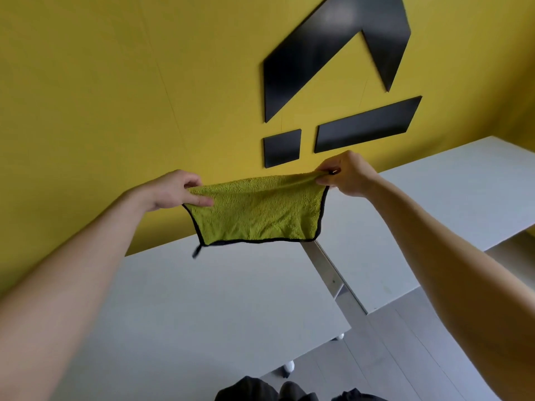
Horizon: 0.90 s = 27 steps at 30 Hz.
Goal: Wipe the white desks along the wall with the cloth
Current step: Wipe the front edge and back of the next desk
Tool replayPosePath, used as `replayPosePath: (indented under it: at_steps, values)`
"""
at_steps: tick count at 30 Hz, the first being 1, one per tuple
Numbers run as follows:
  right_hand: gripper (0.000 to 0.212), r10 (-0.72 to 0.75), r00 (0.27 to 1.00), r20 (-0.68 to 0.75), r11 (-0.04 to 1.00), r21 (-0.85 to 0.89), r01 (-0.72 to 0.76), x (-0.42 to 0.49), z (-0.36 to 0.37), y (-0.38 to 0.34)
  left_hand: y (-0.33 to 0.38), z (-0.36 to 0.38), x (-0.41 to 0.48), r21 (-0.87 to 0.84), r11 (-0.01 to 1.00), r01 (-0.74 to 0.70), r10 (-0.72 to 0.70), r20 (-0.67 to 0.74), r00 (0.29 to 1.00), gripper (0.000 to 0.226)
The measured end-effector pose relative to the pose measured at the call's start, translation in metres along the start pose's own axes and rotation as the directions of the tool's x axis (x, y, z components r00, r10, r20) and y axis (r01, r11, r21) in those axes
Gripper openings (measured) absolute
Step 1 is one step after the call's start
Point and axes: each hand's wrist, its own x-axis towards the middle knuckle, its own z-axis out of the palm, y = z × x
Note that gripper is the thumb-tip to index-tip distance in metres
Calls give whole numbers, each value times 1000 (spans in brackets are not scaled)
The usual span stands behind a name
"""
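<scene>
2 bare hands hold 1 cloth up in the air. On the left, the left hand [170, 189] grips the top left corner of the fuzzy yellow-green cloth with the thin black edge [257, 212], with its fingers curled round that corner. The cloth is pulled wide between the 2 hands and hangs down flat. It is up above the desks and does not touch them. A small black loop [197, 251] dangles from its bottom left corner. Under the cloth is the near white desk with the flat top [202, 299]. Behind it all stands the big yellow wall [115, 82]. More to the right, 4 flat shiny black shapes [333, 53] are stuck on the wall. A grey metal bar [327, 270] runs in the gap between the 2 desks. The right hand [344, 175] pinches the top right corner of the cloth, with its fingers bunched tight on it. The other white desk [434, 198] sits further right, along the same wall. Down low there is grey floor [405, 357], 2 small white round feet [289, 366] under the near desk, and some dark clothes [252, 390] at the very bottom.
</scene>
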Motion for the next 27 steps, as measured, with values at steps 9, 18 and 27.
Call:
replayPosePath:
  at_steps: [9,18,27]
  values:
    - [26,6,999,33,969,247,-14,4,-10,49,30,47,-7,-245,969,-10,-11,-87,996,67]
    - [25,-7,997,71,945,326,-17,23,15,52,-2,89,4,407,892,196,-12,-414,910,13]
    - [15,-2,998,56,966,257,-12,49,27,51,-34,49,14,-204,972,114,-154,-192,969,31]
